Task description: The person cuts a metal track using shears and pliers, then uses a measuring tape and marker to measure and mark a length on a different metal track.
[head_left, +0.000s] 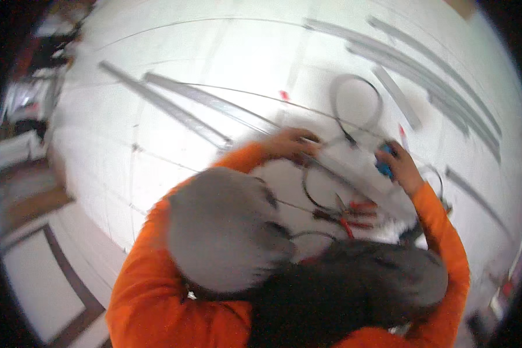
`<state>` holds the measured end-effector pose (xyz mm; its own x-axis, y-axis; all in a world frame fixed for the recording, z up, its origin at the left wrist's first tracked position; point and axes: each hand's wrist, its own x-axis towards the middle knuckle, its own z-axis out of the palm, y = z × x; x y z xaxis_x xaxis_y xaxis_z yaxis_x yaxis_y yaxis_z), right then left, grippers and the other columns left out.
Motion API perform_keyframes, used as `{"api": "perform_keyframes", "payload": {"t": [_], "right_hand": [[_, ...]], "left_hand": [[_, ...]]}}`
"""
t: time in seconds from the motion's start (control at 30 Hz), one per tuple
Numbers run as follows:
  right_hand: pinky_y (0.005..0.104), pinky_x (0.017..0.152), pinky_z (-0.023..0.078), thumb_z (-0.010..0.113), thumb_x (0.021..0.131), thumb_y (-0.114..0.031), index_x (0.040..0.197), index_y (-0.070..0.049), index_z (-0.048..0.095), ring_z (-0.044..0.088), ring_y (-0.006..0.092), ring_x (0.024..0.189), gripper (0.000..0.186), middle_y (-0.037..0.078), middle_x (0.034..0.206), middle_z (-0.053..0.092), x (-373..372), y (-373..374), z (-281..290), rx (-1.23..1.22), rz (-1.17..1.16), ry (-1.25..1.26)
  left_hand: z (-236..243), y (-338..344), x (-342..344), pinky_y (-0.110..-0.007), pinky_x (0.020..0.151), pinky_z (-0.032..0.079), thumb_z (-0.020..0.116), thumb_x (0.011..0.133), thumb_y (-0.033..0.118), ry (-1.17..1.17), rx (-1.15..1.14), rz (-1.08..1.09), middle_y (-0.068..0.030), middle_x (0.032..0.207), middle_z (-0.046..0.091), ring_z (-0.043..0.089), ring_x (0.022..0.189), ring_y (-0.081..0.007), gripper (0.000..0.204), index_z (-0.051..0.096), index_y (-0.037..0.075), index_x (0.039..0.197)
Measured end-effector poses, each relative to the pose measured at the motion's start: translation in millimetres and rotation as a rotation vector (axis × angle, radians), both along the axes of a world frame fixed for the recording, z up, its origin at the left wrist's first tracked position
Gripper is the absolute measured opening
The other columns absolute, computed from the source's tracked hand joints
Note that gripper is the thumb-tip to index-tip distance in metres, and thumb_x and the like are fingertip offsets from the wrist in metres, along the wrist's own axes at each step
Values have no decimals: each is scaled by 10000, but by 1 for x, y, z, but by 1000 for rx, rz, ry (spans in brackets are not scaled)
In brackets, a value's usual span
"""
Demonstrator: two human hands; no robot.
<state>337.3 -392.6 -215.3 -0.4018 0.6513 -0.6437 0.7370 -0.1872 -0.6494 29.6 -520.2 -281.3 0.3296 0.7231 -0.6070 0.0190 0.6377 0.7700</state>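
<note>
My left hand (293,145) comes in from the left in an orange sleeve, its blurred fingers curled round the end of a long grey strip (359,181). The strip slants away from it down to the right. To its right, my right hand (406,169) is closed on a small blue object (385,160), whose kind the blur hides. Below the strip lie pliers with red handles (361,213), beside a dark cable (308,190). Beyond the hands, a looped cable (380,104) with a dark end rests on the white surface (226,52).
Long grey strips (168,107) lie at the left, and several more strips (441,75) at the far right. A small red piece (284,95) sits between them. Two grey rounded shapes (226,226), apparently my knees, block part of the near area. A dark-framed panel (46,284) is lower left.
</note>
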Motion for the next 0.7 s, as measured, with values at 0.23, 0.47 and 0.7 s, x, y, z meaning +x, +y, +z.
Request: {"api": "perform_keyframes", "payload": {"t": [0.23, 0.47, 0.7], "right_hand": [[406, 769, 515, 646, 847, -120, 1155, -13, 548, 615, 331, 879, 341, 163, 1028, 582, -38, -2, -25, 491, 502, 81], [445, 868, 520, 673, 855, -222, 1286, -57, 493, 580, 372, 1101, 495, 216, 1181, 555, -104, -40, 21, 170, 270, -6], [418, 1085, 409, 805, 761, -221, 1441, -27, 369, 490, 384, 1289, 831, 210, 1408, 478, -117, -43, 29, 507, 848, 135]], "left_hand": [[28, 24, 70, -347, 769, 607, 650, 944, 337, -325, 96, 268, -211, 1120, 655, 706, 871, -269, 561, 494, -24, 1344], [11, -2, 45, -348, 743, 598, 676, 917, 284, -126, 145, 445, -176, 1026, 694, 700, 868, -231, 414, 623, -46, 1161], [10, -3, 39, -335, 678, 605, 689, 898, 271, -193, 82, 531, -177, 975, 707, 711, 794, -235, 428, 629, -76, 1142]]}}
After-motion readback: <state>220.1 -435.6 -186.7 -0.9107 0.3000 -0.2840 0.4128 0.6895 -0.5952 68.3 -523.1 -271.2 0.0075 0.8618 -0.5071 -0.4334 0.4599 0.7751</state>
